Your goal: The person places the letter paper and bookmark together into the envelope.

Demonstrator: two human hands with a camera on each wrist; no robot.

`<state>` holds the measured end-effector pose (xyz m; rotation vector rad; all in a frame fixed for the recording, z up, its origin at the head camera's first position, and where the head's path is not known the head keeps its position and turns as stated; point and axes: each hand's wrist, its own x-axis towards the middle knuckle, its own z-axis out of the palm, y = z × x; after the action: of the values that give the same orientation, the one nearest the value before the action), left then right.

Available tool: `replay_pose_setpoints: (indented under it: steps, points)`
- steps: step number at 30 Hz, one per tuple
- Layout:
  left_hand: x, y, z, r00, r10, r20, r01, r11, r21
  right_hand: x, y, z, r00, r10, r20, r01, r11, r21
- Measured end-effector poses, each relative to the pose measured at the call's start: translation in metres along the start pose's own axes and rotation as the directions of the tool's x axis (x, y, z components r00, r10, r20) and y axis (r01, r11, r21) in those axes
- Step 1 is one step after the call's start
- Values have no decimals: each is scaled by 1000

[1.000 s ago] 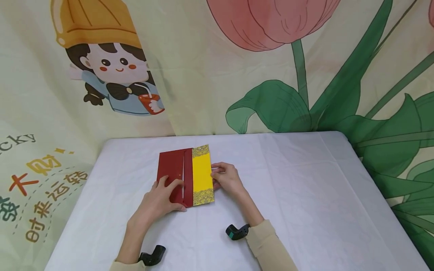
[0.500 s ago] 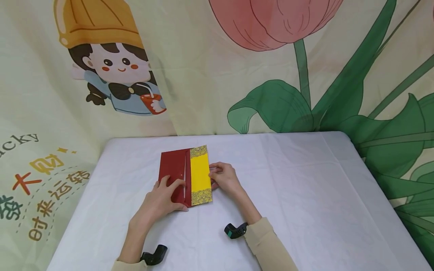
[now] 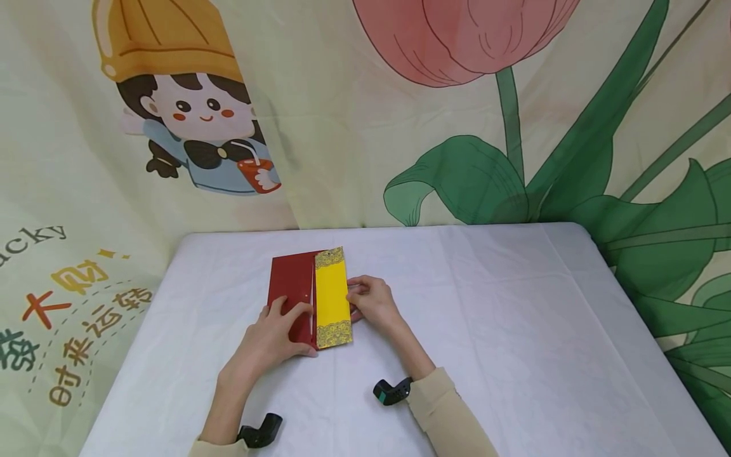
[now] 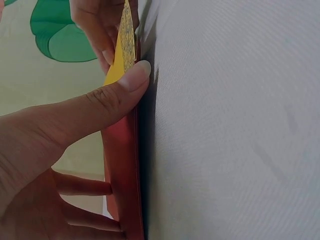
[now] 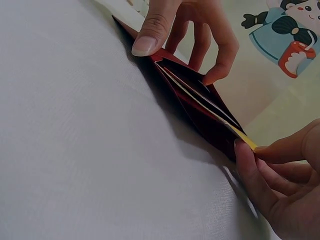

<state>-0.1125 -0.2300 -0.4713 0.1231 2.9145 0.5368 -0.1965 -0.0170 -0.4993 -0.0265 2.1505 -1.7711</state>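
Note:
A dark red envelope [image 3: 288,273] lies on the white-covered table, its mouth towards the right. A yellow card [image 3: 331,295] with gold-patterned ends overlaps that side. My left hand [image 3: 273,333] holds the envelope, thumb at the near edge and fingertips by the mouth. The right wrist view shows the envelope's mouth [image 5: 187,90] gaping, with pale and yellow edges inside. My right hand [image 3: 374,303] pinches the card's right edge between thumb and fingers. In the left wrist view the left thumb [image 4: 135,77] presses at the envelope's edge.
The white cloth [image 3: 485,330] covers the table, whose back edge meets a printed backdrop [image 3: 320,127]. Black devices sit at the left wrist [image 3: 259,431] and right wrist [image 3: 393,391], under beige sleeves.
My right hand has moved a little left with the yellow card. The red strip left of the yellow part has become narrower. My left hand has stayed on the envelope.

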Motion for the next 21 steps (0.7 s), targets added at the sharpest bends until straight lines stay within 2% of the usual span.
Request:
replay_pose_setpoints:
  steps: [21]
  points:
    - [0,1,-1,1000,-5,11,5,1000,7,-1,0,14,1000,-15,16,15,1000,1]
